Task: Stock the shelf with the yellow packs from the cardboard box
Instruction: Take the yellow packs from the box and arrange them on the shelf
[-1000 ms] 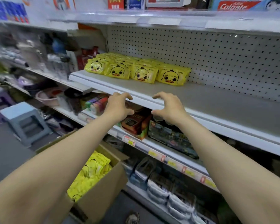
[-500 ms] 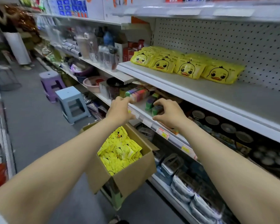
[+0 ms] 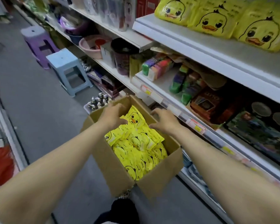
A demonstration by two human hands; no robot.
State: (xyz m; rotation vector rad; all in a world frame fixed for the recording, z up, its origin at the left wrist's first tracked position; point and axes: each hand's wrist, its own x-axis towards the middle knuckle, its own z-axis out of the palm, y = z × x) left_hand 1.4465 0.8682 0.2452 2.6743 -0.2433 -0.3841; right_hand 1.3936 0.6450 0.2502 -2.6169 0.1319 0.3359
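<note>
- Two bare hands reach into one cardboard box, which sits on the floor just toward 6 o'clock from the middle of the head view.
- Your left hand hangs over the box's far end with fingers loosely curled. Its thumb touches one raised pack, and no closed grip shows.
- Your right hand, at 3 o'clock from the left, hovers by the far rim, relaxed and holding nothing.
- The heaped packs overlap too much to count exactly; about a dozen duck faces show.
- Three shelved packs stand in a row at 1 o'clock, cut off by the frame, on one white shelf.
- Stocking looks only partly done: a few packs are placed, the box is nearly full, and most of the work remains.
- Two plastic stools stand at 10 o'clock: one purple stool and one blue stool.
</note>
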